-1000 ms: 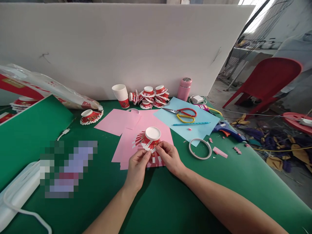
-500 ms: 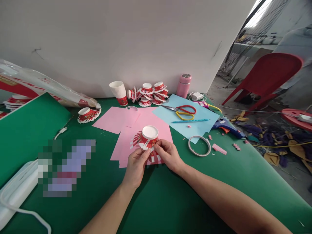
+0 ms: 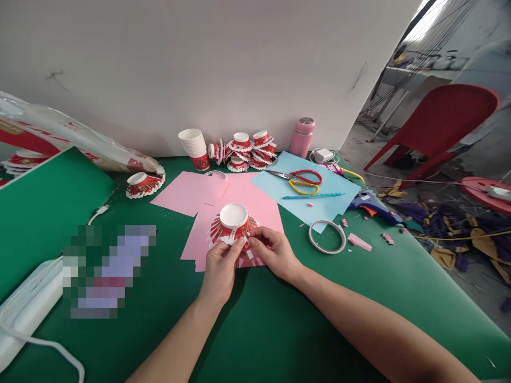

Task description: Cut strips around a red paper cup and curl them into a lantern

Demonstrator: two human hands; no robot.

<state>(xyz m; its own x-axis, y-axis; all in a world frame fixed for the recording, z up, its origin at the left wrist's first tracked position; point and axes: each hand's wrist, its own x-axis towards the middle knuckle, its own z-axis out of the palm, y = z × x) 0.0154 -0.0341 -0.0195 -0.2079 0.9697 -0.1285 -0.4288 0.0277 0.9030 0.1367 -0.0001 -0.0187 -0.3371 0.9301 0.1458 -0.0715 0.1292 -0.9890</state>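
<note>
A red and white paper cup point(image 3: 233, 217) stands upside down over pink paper point(image 3: 263, 202), its wall cut into strips that fan outward. My left hand point(image 3: 222, 266) pinches the strips at the cup's near side between thumb and fingers. Close beside it, my right hand point(image 3: 273, 251) also has thumb and forefinger closed on a strip near the cup's right front. The fingertips of both hands nearly meet, and they hide part of the cut edge.
Behind are stacked paper cups point(image 3: 194, 149) and a pile of cut cups point(image 3: 241, 151). Scissors point(image 3: 301, 181) and a blue pencil point(image 3: 313, 196) lie on blue paper point(image 3: 275, 183). A tape roll point(image 3: 327, 236), glue gun point(image 3: 373, 208) and pink flask point(image 3: 302, 138) are right. A single cut cup point(image 3: 146, 184) sits left.
The cup has shifted slightly left and turned between my hands, so its cut strips show spread on both sides. My right hand's fingers have moved a little left along with it.
</note>
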